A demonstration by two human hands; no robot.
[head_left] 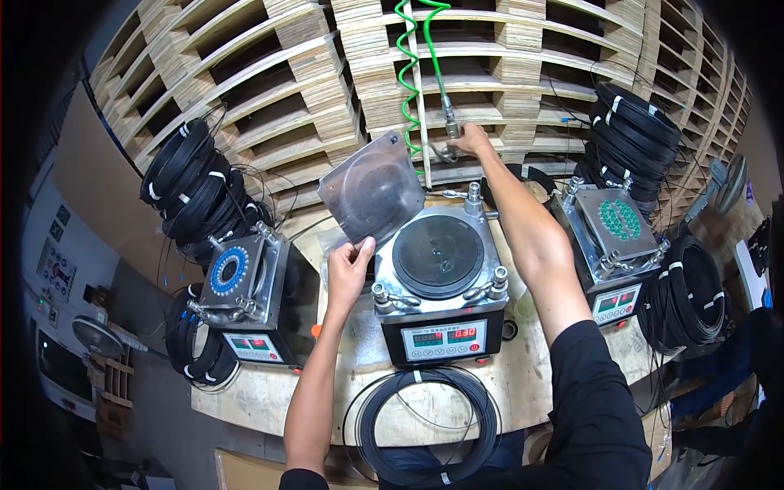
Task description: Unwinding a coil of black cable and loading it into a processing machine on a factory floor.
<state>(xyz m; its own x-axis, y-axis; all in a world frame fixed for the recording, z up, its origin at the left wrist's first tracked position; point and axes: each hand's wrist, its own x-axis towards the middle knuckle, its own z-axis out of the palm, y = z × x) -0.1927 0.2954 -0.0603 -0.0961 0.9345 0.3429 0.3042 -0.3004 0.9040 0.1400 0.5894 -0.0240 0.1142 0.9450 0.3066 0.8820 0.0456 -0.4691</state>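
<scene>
My left hand (349, 273) pinches the lower edge of a thin grey square plate (371, 188) with a round mark on it, held tilted up behind the middle machine (441, 314). On that machine's metal top sits a dark round disc (438, 255), with clamp knobs at the corners and the plate off it. My right hand (467, 140) reaches far forward, its fingers closed round a metal air blow gun (450, 122) on the end of a green coiled hose (433, 53). Part of the gun is hidden by the hand.
Similar machines flank the middle one: the left machine (233, 278) carries a ring of blue pieces, the right machine (616, 229) green ones. Black cable coils (192, 180) are stacked at both sides. One coil (380, 416) lies at the near table edge. Wooden pallets (278, 73) rise behind.
</scene>
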